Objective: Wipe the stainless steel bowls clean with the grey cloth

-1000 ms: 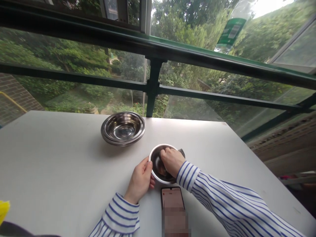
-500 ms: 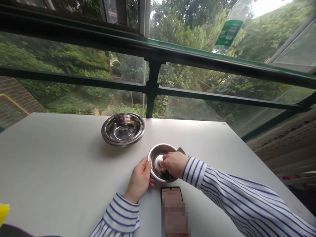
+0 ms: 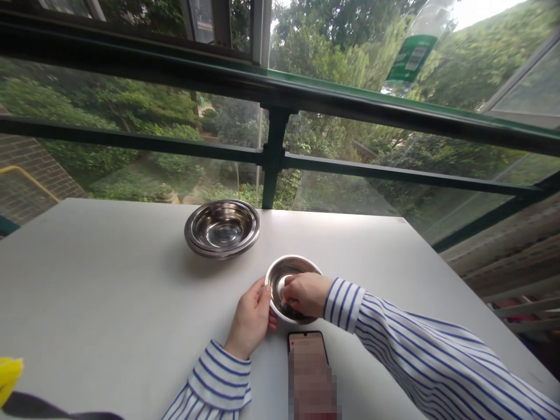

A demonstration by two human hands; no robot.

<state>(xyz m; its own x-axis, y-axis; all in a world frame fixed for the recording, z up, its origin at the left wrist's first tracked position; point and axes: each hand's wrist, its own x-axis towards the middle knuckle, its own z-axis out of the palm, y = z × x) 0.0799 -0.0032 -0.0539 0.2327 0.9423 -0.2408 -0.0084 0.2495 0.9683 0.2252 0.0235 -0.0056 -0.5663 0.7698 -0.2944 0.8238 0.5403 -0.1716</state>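
A small stainless steel bowl point(image 3: 289, 267) sits on the white table, tipped slightly toward me. Gripping its left rim is my left hand point(image 3: 250, 318), thumb over the edge and fingers beneath. My right hand point(image 3: 307, 293) reaches down inside the bowl with fingers curled and pressed to the inner wall. Something dark shows below those fingers, mostly hidden, and I cannot make out what it is. A phone point(image 3: 306, 344) lies just in front of the bowl, its screen partly blurred.
Nested larger steel bowls point(image 3: 223, 254) stand farther back on the white table point(image 3: 109, 280). Behind the table runs a dark green railing point(image 3: 273, 157) with glass. A plastic bottle with a green label point(image 3: 411, 61) is at upper right. Something yellow point(image 3: 9, 376) shows at lower left.
The dark grey piece that stuck out past the bowl's far right rim no longer shows there. My right hand has shifted slightly within the bowl; my left hand keeps its hold.
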